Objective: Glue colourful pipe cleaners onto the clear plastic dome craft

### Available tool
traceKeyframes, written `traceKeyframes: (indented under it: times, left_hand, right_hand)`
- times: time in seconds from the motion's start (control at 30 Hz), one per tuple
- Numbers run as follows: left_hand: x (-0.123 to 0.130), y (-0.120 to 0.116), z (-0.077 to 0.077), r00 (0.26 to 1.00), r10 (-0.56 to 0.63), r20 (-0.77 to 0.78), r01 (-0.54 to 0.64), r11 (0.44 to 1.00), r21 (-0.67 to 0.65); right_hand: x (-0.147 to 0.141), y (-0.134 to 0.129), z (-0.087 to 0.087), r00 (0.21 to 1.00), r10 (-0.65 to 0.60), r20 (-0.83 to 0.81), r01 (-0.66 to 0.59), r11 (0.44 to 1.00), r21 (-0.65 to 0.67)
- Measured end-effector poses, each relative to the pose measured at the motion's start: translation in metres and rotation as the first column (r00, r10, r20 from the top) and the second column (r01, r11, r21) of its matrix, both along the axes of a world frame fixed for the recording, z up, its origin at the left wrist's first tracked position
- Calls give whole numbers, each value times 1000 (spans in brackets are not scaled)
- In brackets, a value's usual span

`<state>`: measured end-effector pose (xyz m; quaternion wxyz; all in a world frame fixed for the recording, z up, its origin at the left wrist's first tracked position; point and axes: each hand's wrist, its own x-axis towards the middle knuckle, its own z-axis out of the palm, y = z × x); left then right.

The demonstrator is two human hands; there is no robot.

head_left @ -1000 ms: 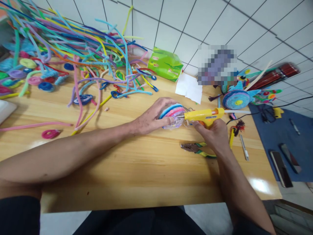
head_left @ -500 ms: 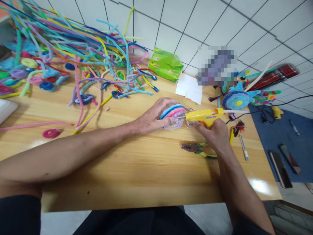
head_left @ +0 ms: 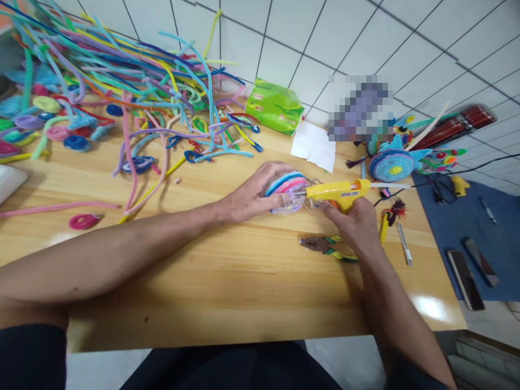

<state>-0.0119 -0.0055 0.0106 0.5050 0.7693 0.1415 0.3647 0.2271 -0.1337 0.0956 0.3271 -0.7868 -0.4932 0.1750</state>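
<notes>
Your left hand (head_left: 254,194) half-closes around the striped disc (head_left: 289,185), your right hand (head_left: 359,223) grips the glue gun (head_left: 331,190). You're apparently gluing; next calls for a steady nozzle (head_left: 301,193) between them.

Holds a rounded piece (head_left: 293,184) in the left hand (head_left: 255,194), tilted, banded in blue, white, pink and lilac; points a yellow glue gun (head_left: 338,191) at it from the right hand (head_left: 361,219). Overlaps the lilac part with the metal nozzle (head_left: 301,192); shows a pale glue stick (head_left: 388,185) jutting out behind.
</notes>
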Motion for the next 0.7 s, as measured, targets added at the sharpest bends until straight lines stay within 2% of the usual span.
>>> traceKeyframes:
  times: [0.13,0.5,0.7]
  left_hand:
    - [0,-1,1,1000,4,5,-4,1000,-12]
    - [-1,-2,3,1000,5,12,-5,1000,-11]
    - [-1,-1,3,1000,0,19,0,1000,-25]
  right_hand:
    - [1,-1,-2,1000,-21,14,21,1000,3]
    - [2,-3,0,999,43,25,-43,999,-12]
    - [1,-4,0,999,31,41,-30,999,-17]
